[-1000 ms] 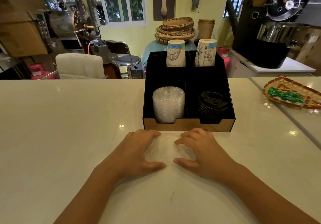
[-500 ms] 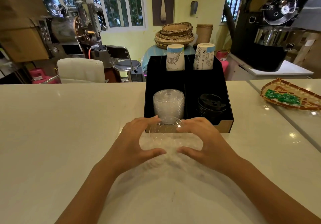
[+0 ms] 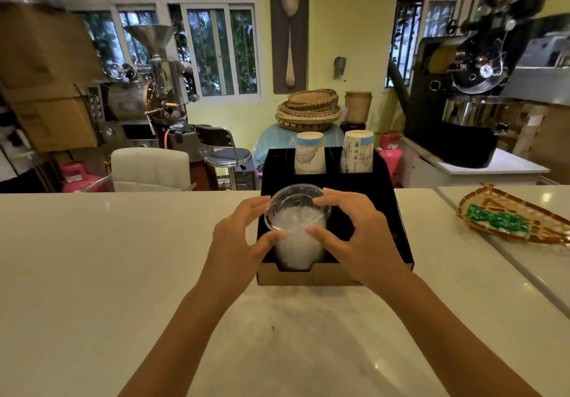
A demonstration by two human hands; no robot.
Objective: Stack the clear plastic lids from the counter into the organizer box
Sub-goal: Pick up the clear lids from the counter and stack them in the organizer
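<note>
Both hands hold a stack of clear plastic lids (image 3: 294, 211) over the front left compartment of the black organizer box (image 3: 398, 211). My left hand (image 3: 243, 236) grips the stack's left side, my right hand (image 3: 351, 230) its right side. Below the held lids, a whitish column of clear lids (image 3: 296, 251) fills that compartment; where held lids end and the resting pile begins is unclear. The front right compartment is hidden behind my right hand.
Two paper cup stacks (image 3: 310, 157) (image 3: 357, 156) stand in the box's rear compartments. A woven tray with a green packet (image 3: 505, 217) lies on the counter at the right. The white counter (image 3: 108, 258) stretches left and toward me. Roasting machines and chairs stand behind it.
Both hands lifted the clear lids off the counter in front of the box and carried them forward and up over the front left compartment. The camera also tilted upward.
</note>
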